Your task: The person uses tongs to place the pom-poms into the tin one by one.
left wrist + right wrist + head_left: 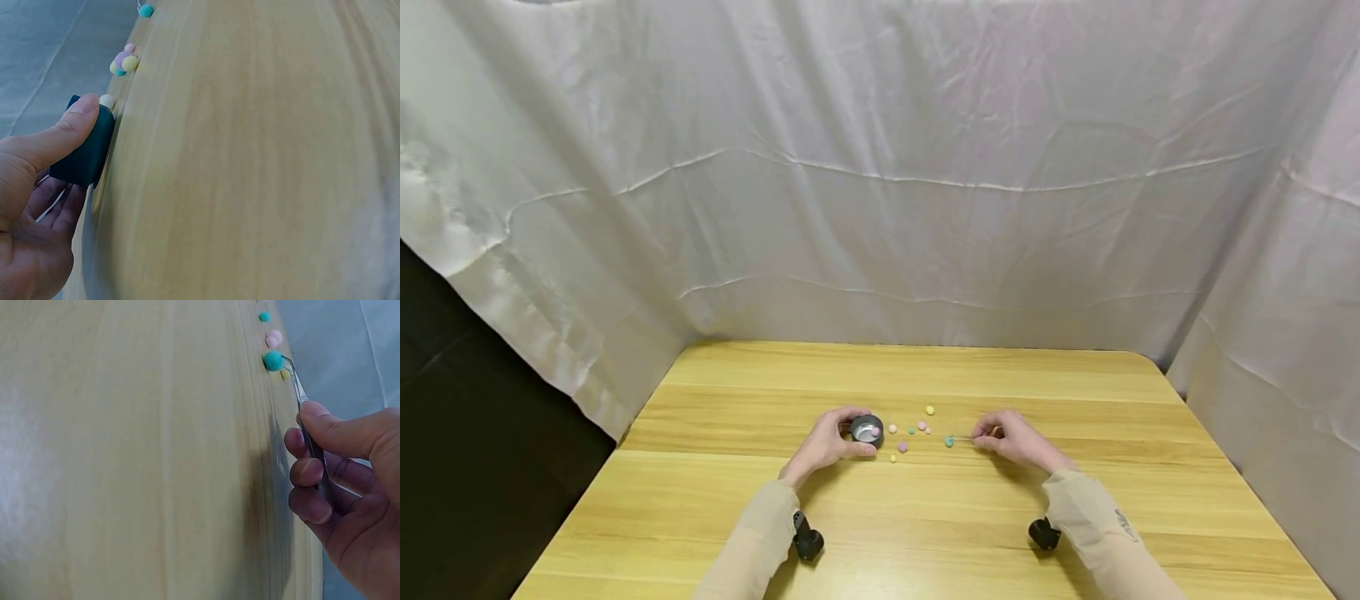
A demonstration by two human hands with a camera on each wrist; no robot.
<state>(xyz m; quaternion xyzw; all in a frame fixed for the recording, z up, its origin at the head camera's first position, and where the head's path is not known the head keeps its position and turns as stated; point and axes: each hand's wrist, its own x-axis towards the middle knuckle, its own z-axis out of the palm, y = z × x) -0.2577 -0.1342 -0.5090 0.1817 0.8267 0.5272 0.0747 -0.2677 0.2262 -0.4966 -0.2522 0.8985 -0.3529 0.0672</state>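
Observation:
My left hand [827, 443] grips a small dark round cup [92, 150] on the table, thumb on the near side and fingers behind. In the head view a pinkish-purple ball [876, 432] shows inside the cup's silvery interior. My right hand [1013, 438] holds metal tweezers [317, 456] between thumb and fingers. Their bent tips are at a teal ball [273, 360]; whether they squeeze it I cannot tell. Between the hands lie several small balls, among them a cream one [892, 429], a purple one [902, 447] and a pink one [922, 426].
A yellow ball [930, 410] lies farther back, and a smaller yellow one [893, 459] lies nearer me. The wooden table [880, 533] ends at a pale grey curtain [880, 233] behind. Black wrist devices [808, 543] hang below both sleeves.

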